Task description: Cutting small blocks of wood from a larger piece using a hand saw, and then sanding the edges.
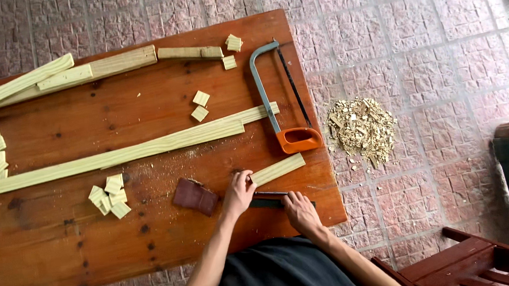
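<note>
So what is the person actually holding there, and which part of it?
The left hand grips the near end of a short wooden strip. The right hand presses on a dark flat bar lying on the table; what kind of tool cannot be told.

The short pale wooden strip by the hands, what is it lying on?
The short pale wooden strip lies on the reddish-brown wooden table. The left hand covers its near end, so what is under there cannot be seen. The right hand rests on a dark flat tool.
</note>
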